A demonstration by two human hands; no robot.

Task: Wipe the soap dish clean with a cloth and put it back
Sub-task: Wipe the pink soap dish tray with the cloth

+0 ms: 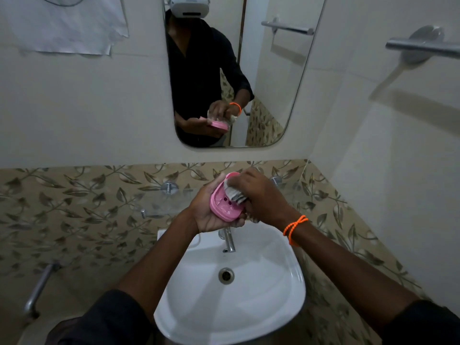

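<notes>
**Head view: soap dish held over basin, cloth pressed into it**

Head camera looks down along both forearms, dark sleeves at the bottom edge of frame.

Nearest: white wash basin (261, 307), drain (226, 275) near its centre, chrome tap (229, 241) at its back rim. Basin interior looks bare.

Above the tap, both hands meet. Left hand (210, 215) is palm-up and cupped, fingers curled under and around the pink soap dish (224, 207), thumb along the dish's upper left edge. Dish rests in that palm, tilted with its hollow side facing the camera; small drain holes visible in its floor, with a pale smear near them.

Right hand (261, 195) is closed around a bunched grey-white cloth (234, 194), knuckles up, pressing the cloth into the upper right part of the dish. Cloth touches the dish interior; fingertips hidden behind the wad. Orange beaded band (295, 229) sits on the right wrist.

Behind the hands: glass shelf (159, 206) on chrome pegs against the leaf-patterned tile band (74, 207).

Farther up: plain pale wall, mirror (278, 83) reflecting the person's dark shirt, both hands, dish and cloth. Chrome towel bar (423, 47) on the right wall. White sheet (67, 23) fixed at upper left.
</notes>
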